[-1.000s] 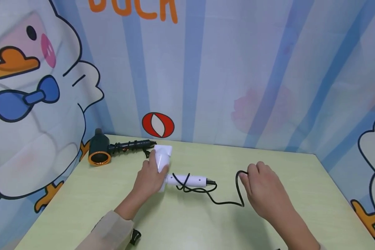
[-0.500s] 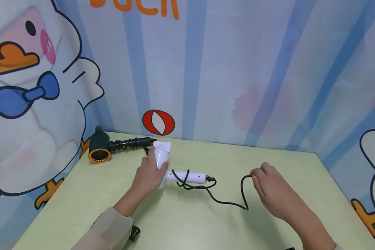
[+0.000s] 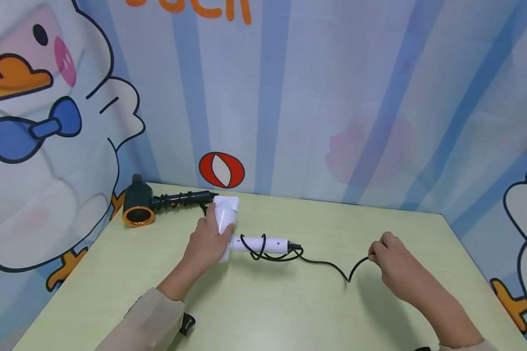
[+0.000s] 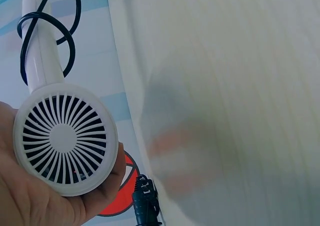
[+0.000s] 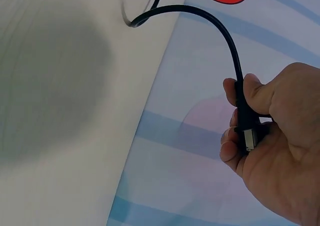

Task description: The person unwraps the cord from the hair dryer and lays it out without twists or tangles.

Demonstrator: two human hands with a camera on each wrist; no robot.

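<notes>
My left hand [image 3: 204, 246] grips the head of a white hair dryer [image 3: 225, 214], whose handle points right. In the left wrist view, the dryer's round slotted grille [image 4: 63, 138] faces the camera, with palm and fingers around it. A black power cord [image 3: 327, 263] loops loosely about the handle and runs right in a shallow bend. Off to the right, my right hand [image 3: 395, 268] holds the cord's far end above the table. The right wrist view shows the plug [image 5: 245, 113] between thumb and curled fingers, a metal prong showing at its lower end.
A black hair dryer [image 3: 137, 200] with an orange rim lies at the back left, its cord wound around its handle. The pale green table [image 3: 290, 312] meets a printed cloth backdrop [image 3: 312, 97] behind and at both sides.
My right hand has moved right and slightly lower with the cord's end. The cord has drawn out straighter, and its loops at the handle have shifted. My left hand stays on the white hair dryer.
</notes>
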